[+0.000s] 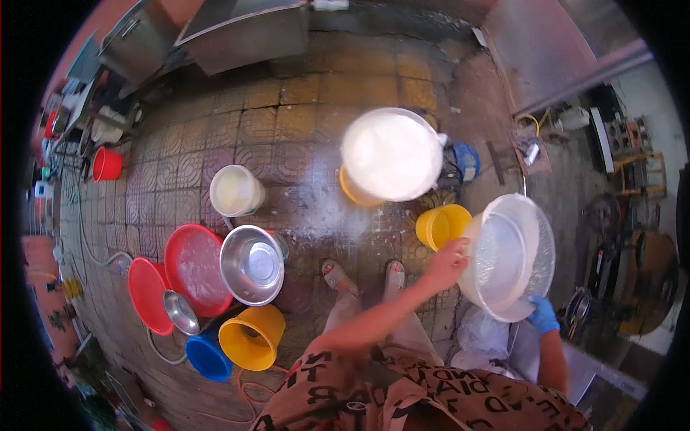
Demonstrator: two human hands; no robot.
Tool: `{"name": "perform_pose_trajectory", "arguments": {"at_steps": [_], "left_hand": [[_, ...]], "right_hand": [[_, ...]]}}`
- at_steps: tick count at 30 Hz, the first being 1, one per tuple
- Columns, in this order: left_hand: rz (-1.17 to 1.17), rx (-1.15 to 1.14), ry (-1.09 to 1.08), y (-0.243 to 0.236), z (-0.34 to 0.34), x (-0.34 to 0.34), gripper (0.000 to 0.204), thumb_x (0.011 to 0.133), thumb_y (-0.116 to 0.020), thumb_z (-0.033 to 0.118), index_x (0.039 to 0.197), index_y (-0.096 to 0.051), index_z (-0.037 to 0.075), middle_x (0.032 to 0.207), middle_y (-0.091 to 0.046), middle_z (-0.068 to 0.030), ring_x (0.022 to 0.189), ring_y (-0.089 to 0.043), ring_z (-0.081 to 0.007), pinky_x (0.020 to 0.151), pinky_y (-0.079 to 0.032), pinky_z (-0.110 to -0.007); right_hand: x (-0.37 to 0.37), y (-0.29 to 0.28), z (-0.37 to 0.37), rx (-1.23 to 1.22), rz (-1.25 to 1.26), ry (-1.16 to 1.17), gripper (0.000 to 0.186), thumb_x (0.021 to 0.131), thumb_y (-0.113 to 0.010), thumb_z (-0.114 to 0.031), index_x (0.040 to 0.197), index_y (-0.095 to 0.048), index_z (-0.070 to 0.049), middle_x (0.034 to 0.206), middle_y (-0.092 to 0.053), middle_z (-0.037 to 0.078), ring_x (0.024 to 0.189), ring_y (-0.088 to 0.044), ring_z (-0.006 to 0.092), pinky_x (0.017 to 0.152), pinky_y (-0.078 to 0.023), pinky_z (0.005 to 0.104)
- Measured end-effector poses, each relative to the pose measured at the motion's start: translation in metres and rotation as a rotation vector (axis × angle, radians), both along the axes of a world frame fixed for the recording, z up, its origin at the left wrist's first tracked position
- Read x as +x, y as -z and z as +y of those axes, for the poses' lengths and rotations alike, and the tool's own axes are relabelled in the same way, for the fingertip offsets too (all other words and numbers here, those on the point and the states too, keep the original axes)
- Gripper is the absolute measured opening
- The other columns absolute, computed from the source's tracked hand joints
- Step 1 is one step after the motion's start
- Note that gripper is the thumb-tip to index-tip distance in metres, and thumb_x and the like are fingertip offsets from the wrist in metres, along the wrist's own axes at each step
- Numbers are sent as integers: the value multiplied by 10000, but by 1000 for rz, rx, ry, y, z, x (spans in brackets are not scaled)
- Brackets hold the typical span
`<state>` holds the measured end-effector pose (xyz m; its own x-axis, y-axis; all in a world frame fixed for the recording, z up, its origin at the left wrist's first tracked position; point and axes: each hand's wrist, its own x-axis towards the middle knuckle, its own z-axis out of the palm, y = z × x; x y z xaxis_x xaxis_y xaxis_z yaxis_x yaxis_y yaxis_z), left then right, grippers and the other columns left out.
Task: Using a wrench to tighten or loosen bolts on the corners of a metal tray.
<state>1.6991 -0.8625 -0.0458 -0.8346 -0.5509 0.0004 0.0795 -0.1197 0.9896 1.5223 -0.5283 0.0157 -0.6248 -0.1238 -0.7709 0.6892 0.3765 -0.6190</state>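
A large white translucent tub (471, 289) is tilted at my right side, its inner wall streaked with whitish residue. My bare left hand (449, 263) is closed at the tub's left rim, its fingertips partly hidden. My right hand (544, 314), in a blue glove, grips the lower right rim. Just beyond the left hand stands a yellow bucket (440, 227). Farther forward, a wide round tub (345, 154) is filled with white powder. It sits over another yellow container (350, 188), which shows only at its lower left edge.
White powder dusts the paved floor (323, 205) ahead of my feet. To the left are a whitish bucket (237, 191), red basins (192, 269), a steel bowl (251, 264), a yellow bucket (253, 337) and a blue bucket (208, 357). A clear plastic bag (483, 334) lies below the tilted tub.
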Motion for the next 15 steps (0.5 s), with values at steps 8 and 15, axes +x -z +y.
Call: {"name": "perform_pose_trajectory", "arguments": {"at_steps": [8, 15], "left_hand": [[-636, 229, 91, 117, -19, 156, 200, 790, -608, 200, 959, -569, 99, 765, -624, -105, 719, -629, -233, 651, -494, -332], [-1055, -72, -220, 134, -33, 286, 184, 794, -562, 254, 886, -592, 97, 830, -625, -156, 819, -617, -317, 700, -472, -403]], "right_hand": [[81, 206, 73, 85, -12, 390, 88, 786, -537, -212, 733, -521, -144, 604, -448, -1, 523, -430, 127, 426, -352, 252], [42, 375, 44, -254, -105, 390, 138, 817, -490, -141, 688, -439, -136, 578, -365, -4, 476, -351, 129, 419, -333, 254]]}}
